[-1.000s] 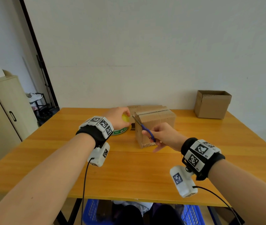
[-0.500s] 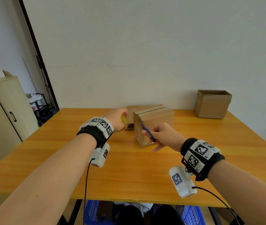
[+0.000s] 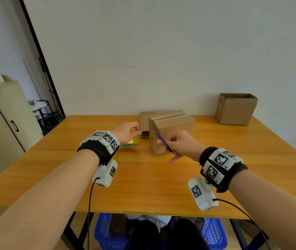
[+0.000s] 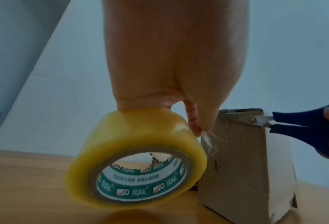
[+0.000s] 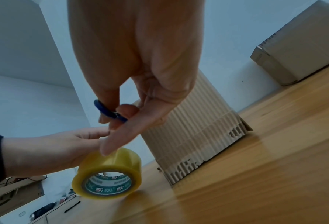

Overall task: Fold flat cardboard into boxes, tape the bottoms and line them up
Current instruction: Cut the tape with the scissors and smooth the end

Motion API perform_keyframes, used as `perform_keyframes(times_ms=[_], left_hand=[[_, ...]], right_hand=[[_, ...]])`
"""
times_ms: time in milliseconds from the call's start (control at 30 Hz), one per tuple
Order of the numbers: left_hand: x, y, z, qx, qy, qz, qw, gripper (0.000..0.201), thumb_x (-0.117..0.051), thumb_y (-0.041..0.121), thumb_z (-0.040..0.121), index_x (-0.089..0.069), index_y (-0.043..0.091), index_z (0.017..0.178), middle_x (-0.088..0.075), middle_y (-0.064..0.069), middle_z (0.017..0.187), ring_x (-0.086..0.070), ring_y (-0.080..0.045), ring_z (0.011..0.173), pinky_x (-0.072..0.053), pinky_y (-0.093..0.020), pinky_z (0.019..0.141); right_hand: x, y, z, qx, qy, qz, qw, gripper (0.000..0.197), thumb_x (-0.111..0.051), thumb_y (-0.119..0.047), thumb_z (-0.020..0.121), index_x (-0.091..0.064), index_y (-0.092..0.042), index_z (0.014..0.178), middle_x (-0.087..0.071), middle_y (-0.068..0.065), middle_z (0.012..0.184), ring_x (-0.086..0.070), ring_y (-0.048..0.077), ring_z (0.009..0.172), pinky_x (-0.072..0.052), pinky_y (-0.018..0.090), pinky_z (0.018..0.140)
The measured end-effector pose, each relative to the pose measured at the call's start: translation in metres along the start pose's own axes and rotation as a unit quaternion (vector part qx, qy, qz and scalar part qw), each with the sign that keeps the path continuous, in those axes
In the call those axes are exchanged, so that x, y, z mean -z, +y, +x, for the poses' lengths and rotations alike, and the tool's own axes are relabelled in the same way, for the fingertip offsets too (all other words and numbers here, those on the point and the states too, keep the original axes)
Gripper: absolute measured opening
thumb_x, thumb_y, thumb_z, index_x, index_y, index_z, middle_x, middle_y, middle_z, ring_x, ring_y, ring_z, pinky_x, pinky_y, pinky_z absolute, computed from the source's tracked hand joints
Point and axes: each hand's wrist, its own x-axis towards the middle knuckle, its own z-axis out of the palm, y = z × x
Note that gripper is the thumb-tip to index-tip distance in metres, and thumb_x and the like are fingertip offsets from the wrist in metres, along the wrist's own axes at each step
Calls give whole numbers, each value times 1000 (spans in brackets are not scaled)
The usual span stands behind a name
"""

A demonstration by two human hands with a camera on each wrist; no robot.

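A folded cardboard box (image 3: 172, 129) stands on the wooden table (image 3: 143, 177) with its taped side up. My left hand (image 3: 128, 131) grips a yellowish roll of clear tape (image 3: 135, 141) just left of the box, low over the table. In the left wrist view the roll (image 4: 137, 159) hangs from my fingers, and a loose clear tape end (image 4: 211, 141) clings to the box side (image 4: 246, 166). My right hand (image 3: 177, 144) holds blue-handled scissors (image 3: 163, 141); their blades (image 4: 238, 117) lie at the box's upper left edge.
Flat cardboard (image 3: 146, 120) lies behind the box. An open finished box (image 3: 236, 109) stands at the far right by the wall. A beige cabinet (image 3: 1, 123) is off to the left, and blue baskets (image 3: 107, 231) sit under the table's near edge.
My left hand has brought the tape roll down and slightly left, away from the box's top edge. The right hand and scissors stay at the box's upper left corner.
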Motion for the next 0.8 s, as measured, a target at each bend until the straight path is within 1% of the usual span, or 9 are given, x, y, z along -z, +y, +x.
perform_keyframes(times_ms=[67, 167, 233, 333, 400, 533, 600, 700, 800], left_hand=[[-4, 0, -4, -7, 6, 3, 1000, 20, -50, 33, 96, -56, 14, 95, -60, -4, 96, -55, -21, 81, -45, -36, 72], [-12, 2, -11, -9, 21, 16, 1000, 15, -54, 30, 94, -58, 15, 95, -61, -1, 107, -60, -23, 92, -49, -36, 76], [-17, 4, -16, -8, 35, 22, 999, 13, -56, 27, 92, -59, 14, 96, -63, -3, 110, -60, -23, 90, -47, -34, 70], [-23, 4, -21, -16, 56, 15, 998, 11, -58, 20, 92, -57, 12, 100, -61, -4, 112, -56, -18, 96, -39, -25, 69], [-27, -1, -21, -12, 42, -9, 999, 20, -60, 18, 91, -48, 15, 107, -60, -6, 110, -58, -21, 97, -44, -26, 69], [-38, -12, -21, 9, 5, 19, 1000, 39, -64, 16, 86, -37, 23, 114, -62, -10, 111, -62, -27, 96, -53, -44, 83], [-41, -14, -20, 12, -4, 35, 999, 40, -63, 16, 86, -40, 22, 118, -61, -10, 114, -61, -26, 99, -52, -43, 86], [-41, -17, -15, 23, -21, 28, 999, 44, -66, 18, 85, -43, 20, 123, -58, -9, 121, -58, -25, 106, -51, -40, 89], [-34, -12, -11, 37, -11, -16, 999, 62, -74, 26, 80, -39, 17, 131, -57, -9, 126, -57, -24, 110, -49, -35, 92]], right_hand=[[0, 0, 0, 1, 1, -9, 1000, 38, -69, -33, 85, -65, 5, 92, -62, 8, 69, -55, 5, 43, -60, 31, 57], [-1, -2, -1, 2, 0, -14, 1000, 32, -69, -32, 85, -64, -1, 82, -63, 8, 69, -57, 4, 43, -59, 30, 54], [-2, -3, -1, 4, 0, -17, 1000, 30, -69, -31, 85, -63, -2, 79, -63, 8, 67, -56, 4, 43, -59, 30, 53], [-3, -4, 0, 3, 4, -28, 1000, 36, -70, -32, 84, -65, 3, 86, -63, 10, 69, -58, 5, 45, -59, 30, 53], [-4, -4, 1, 4, 9, -33, 999, 37, -70, -33, 84, -65, 4, 89, -64, 9, 69, -59, 4, 46, -59, 30, 54], [-3, -4, 2, -2, 8, -38, 999, 33, -71, -35, 83, -64, -2, 82, -63, 7, 65, -65, 8, 59, -61, 34, 59], [-2, -5, 2, -8, 7, -49, 999, 34, -71, -36, 82, -65, -3, 80, -62, 8, 65, -65, 13, 65, -61, 35, 61], [0, -6, 3, -10, 4, -59, 998, 34, -71, -36, 83, -64, -3, 78, -62, 9, 65, -62, 11, 55, -60, 33, 59], [1, -4, 6, -16, 4, -74, 997, 34, -70, -35, 85, -66, -1, 80, -63, 6, 61, -63, 13, 57, -61, 35, 61]])
